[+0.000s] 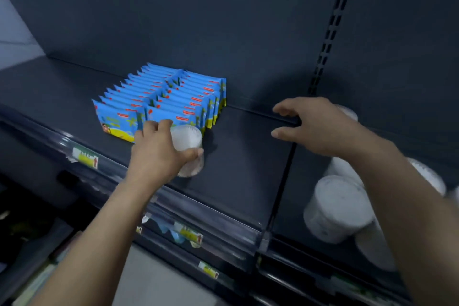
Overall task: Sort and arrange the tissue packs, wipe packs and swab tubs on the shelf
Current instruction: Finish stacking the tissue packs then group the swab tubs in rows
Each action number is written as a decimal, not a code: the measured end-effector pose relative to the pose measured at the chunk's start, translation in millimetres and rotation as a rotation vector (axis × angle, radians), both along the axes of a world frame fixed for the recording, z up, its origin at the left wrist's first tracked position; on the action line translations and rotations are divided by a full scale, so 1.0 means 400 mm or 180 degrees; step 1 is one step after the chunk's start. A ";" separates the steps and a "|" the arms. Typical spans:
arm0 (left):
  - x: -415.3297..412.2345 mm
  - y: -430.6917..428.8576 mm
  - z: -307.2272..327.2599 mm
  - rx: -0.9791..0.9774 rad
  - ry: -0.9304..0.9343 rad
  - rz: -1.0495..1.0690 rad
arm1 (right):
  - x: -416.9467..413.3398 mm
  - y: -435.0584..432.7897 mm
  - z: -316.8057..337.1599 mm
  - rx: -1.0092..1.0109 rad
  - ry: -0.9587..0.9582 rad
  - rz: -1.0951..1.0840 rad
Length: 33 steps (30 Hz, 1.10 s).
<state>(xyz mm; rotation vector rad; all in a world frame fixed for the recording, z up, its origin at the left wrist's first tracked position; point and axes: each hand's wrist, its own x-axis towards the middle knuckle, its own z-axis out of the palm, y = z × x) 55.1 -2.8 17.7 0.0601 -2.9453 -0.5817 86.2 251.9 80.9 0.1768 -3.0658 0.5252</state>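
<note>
- Two rows of blue wipe packs already stand upright on the shelf, and my left hand is wrapped around a white swab tub right at their front corner, fingers clasped round its wall.
- My right hand hangs spread and empty over the bare middle of the shelf, gripping nothing.
- More loose swab tubs lie jumbled on the next section to the right, some tipped over; motion blur hides how many.
- I judge the step to be seating this tub beside the packs. I'd lower it flat on its base, just beside the packs' front corner without shoving them, since thin upright packs topple easily.
- Before letting go I'd check it stands square, leaving the bare stretch rightward for the remaining tubs.
</note>
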 end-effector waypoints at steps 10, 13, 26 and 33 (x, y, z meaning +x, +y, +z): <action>-0.051 0.070 0.021 0.0176 -0.0232 -0.0732 | -0.030 0.049 -0.014 -0.0075 -0.0128 -0.0688; -0.063 0.142 0.037 0.0598 -0.0140 -0.1014 | -0.027 0.114 -0.008 -0.0019 -0.0254 -0.1041; -0.092 0.332 0.036 0.0889 0.0142 -0.1065 | -0.151 0.289 -0.062 0.0365 -0.1057 -0.1207; -0.064 0.329 0.037 0.0779 0.0186 -0.0843 | -0.190 0.286 -0.051 0.1152 -0.1649 -0.0625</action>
